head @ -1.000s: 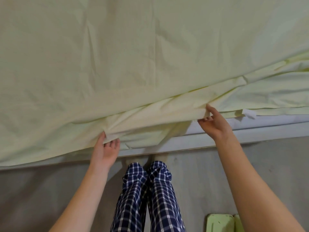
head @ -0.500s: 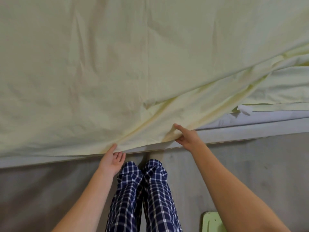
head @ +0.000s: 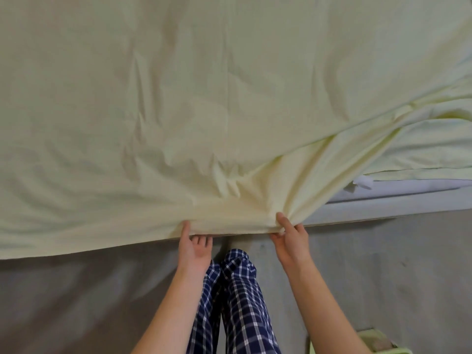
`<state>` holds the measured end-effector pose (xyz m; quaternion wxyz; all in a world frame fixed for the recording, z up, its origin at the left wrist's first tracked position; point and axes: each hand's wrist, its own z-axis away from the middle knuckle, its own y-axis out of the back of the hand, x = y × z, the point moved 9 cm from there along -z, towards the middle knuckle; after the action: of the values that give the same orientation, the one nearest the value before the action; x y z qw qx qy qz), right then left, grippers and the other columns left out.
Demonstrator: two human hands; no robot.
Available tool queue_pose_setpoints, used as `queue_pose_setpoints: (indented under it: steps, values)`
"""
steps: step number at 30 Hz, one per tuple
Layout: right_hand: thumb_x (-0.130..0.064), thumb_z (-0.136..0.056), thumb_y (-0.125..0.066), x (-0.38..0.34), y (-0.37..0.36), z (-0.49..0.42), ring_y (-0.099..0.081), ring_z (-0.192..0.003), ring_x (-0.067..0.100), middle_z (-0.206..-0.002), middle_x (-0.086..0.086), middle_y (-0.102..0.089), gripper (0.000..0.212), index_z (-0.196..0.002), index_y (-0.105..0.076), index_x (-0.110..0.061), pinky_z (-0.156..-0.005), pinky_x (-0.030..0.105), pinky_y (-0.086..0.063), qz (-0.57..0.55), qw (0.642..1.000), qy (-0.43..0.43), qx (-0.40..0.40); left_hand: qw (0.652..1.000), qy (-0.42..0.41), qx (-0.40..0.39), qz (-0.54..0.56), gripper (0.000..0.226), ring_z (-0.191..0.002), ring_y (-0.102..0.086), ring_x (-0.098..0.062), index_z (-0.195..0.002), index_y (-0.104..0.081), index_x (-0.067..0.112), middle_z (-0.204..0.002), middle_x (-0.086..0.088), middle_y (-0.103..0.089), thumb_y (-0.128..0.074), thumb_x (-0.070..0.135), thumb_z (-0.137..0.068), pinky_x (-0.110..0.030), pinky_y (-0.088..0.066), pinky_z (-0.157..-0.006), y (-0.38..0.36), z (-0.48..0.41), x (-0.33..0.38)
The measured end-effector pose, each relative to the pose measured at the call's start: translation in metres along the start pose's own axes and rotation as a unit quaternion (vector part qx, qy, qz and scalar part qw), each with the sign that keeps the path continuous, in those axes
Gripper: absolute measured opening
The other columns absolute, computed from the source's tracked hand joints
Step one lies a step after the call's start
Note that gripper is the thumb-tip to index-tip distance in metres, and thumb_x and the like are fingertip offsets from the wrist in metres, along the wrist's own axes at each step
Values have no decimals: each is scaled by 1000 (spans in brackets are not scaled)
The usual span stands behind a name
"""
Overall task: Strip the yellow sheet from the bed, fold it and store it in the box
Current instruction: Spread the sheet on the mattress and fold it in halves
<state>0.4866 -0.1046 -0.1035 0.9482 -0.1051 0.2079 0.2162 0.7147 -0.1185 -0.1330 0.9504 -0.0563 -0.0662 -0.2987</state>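
The pale yellow fabric sheet (head: 178,98) is plain, with no print. It is a soft buttery tone that leans greenish across the flat stretches and deepens to a warmer yellow in the creases near its lower hem. At the right, the bare whitish mattress edge (head: 408,190) has a lilac-grey cast, and there is a small white fabric tag (head: 364,182) against it. The smooth grey-brown floor (head: 383,264) is unpatterned. The person's navy blue checked trousers (head: 237,302) are crossed with white lines. A light green object (head: 390,350) shows at the bottom right corner.
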Motion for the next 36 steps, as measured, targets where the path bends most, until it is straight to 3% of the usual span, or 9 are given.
queue_pose_setpoints:
  steps: [4, 9, 14, 17, 22, 26, 29, 33, 36]
  values:
    - [-3, -89, -60, -29, -8, 30, -64, -91, 21, -101, 2, -64, 16, -99, -59, -15, -67, 27, -52, 49, 996, 68, 43, 994, -79, 50, -61, 44, -136, -36, -31, -126, -47, 11, -145, -15, -40, -66, 17, -87, -40, -37, -108, 6, 26, 32]
    - [0, -89, -58, -44, -34, 55, -64, -93, 23, -106, 6, -66, 18, -100, -61, -14, -73, 32, -55, 10, 1000, 24, -3, 998, -30, 14, -54, 65, -141, -28, -30, -143, -31, 6, -152, -16, -25, -63, 22, -89, -41, -34, -110, -11, 54, 41]
    - [-4, -94, -50, -33, -49, 58, -58, -89, 23, -101, 11, -61, 11, -102, -57, -7, -64, 30, -58, -78, 990, -110, -44, 998, -49, -20, -44, 13, -113, -55, -21, -100, -57, 10, -111, -8, -59, -60, 19, -91, -38, -41, -104, -14, 85, 52]
    - [-15, -95, -52, -36, -62, 51, -58, -90, 26, -98, 16, -59, 19, -105, -53, 1, -85, 36, -51, -110, 982, -144, -48, 997, -62, -31, -46, 11, -97, -59, -19, -97, -57, 9, -107, -10, -60, -60, 18, -91, -39, -45, -99, -9, 106, 61]
    - [-22, -95, -54, -71, -78, 35, -59, -103, 31, -113, 16, -62, 25, -113, -55, -5, -101, 46, -44, -104, 987, -89, -85, 995, -77, -44, -54, 18, -99, -59, -19, -100, -56, 6, -110, -12, -60, -59, 21, -91, -40, -46, -97, -14, 128, 75]
    - [-42, -92, -48, -95, -48, 34, -45, -131, 18, -141, 1, -45, 55, -142, -36, -22, -109, 42, -37, 55, 995, 13, -81, 992, -88, -62, -63, 21, -102, -61, -18, -101, -58, 6, -109, -11, -63, -62, 22, -89, -40, -50, -88, -20, 135, 86]
    - [-52, -92, -46, -114, -14, 31, -45, -127, 8, -142, -9, -46, 56, -142, -36, -27, -109, 32, -38, 48, 997, 53, -25, 989, -108, -57, -77, 21, -101, -61, -17, -100, -58, 7, -107, -9, -63, -64, 23, -87, -39, -50, -91, -18, 133, 95]
    - [-31, -95, -53, -109, 60, 33, -61, -102, 4, -125, -1, -62, 39, -128, -53, -9, -96, 15, -42, -47, 990, 40, 125, 985, -113, 4, -134, 19, -92, -60, -13, -90, -57, 5, -96, -6, -64, -68, 20, -84, -34, -45, -97, 2, 119, 87]
    - [-21, -95, -54, -99, 95, 42, -62, -103, 12, -134, 4, -56, 27, -118, -57, -6, -107, 24, -38, -46, 985, 24, 162, 984, -92, 82, -132, 22, -95, -57, -17, -81, -52, 7, -87, -7, -58, -71, 19, -82, -37, -44, -103, 28, 102, 66]
